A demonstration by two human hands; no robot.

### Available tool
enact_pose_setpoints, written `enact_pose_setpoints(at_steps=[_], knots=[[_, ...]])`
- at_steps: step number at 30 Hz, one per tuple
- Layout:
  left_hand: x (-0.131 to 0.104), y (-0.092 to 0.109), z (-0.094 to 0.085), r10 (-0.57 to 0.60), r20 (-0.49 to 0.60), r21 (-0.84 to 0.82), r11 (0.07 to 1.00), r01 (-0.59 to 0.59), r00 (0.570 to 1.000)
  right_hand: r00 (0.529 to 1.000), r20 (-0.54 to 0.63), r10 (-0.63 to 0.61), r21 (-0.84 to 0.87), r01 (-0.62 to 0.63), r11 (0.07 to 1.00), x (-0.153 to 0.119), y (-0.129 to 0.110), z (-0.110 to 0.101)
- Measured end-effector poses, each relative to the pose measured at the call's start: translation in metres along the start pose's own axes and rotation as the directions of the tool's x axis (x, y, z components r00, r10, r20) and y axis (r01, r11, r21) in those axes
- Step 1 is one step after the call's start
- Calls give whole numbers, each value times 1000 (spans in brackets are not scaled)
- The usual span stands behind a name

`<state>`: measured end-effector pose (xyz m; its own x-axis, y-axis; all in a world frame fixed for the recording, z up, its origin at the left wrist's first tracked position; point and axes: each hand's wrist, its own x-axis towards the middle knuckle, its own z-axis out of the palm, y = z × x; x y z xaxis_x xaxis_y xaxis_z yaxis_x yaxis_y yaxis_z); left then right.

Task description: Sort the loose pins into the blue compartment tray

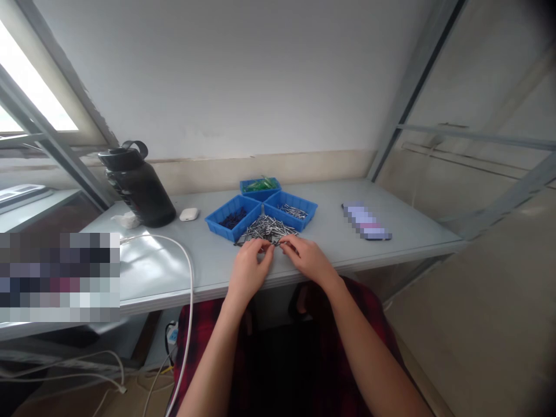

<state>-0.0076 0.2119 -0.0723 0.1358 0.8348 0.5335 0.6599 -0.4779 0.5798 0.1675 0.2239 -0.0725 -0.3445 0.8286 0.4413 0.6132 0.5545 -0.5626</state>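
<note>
A heap of thin silver nails or screws (pixel 267 226) lies on the table in front of the blue bins. At its near edge, my left hand (pixel 252 263) has its fingers curled, with thumb and forefinger close together; what they hold, if anything, is too small to tell. My right hand (pixel 307 255) pinches at a thin metal piece (pixel 282 244) beside the heap, its exact kind unclear. Around the heap are a left blue bin (pixel 223 231) with small dark pieces, a right blue bin (pixel 310 219) with silver ones, and a back blue bin (pixel 247 194) with green ones.
A large dark bottle (pixel 145 191) and a white earbud case (pixel 189 214) stand to the left. A phone (pixel 367 223) lies on the right. A white cable (pixel 190 278) hangs over the front edge of the table (pixel 347 255). The wall rises behind.
</note>
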Motion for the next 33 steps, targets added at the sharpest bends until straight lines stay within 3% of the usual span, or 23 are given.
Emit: enact_pose_setpoints(at_steps=[9, 33], knots=[[-1, -1, 0, 52, 44, 49, 997, -54, 998, 1000, -15, 6, 21, -6, 1000, -1, -1, -1], [-1, -3, 0, 23, 8, -6, 1000, -23, 1000, 1000, 18, -17, -20, 18, 1000, 0, -1, -1]])
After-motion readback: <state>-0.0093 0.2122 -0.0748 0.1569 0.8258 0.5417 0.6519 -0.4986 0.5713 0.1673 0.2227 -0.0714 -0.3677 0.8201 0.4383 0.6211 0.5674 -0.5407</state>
